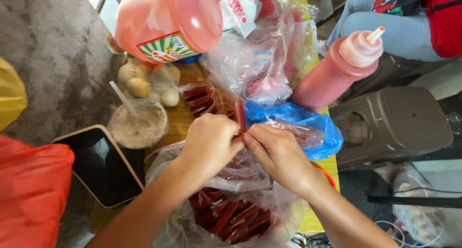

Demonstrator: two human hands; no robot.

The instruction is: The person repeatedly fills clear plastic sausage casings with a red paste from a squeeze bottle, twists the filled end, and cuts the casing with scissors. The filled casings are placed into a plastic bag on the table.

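Both hands, left (209,144) and right (279,154), pinched one red stick (240,114) above the bag (231,214); filling seemed underway, needing a steady grip.

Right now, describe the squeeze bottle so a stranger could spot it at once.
Start at the yellow table and go to its right edge, above the blue bag. The squeeze bottle leans there; unlike the big labelled jug, it is slim, with a pointed nozzle.

Grey concrete floor (53,50), yellow wooden table (179,120), brown plastic stool (399,125), daylight
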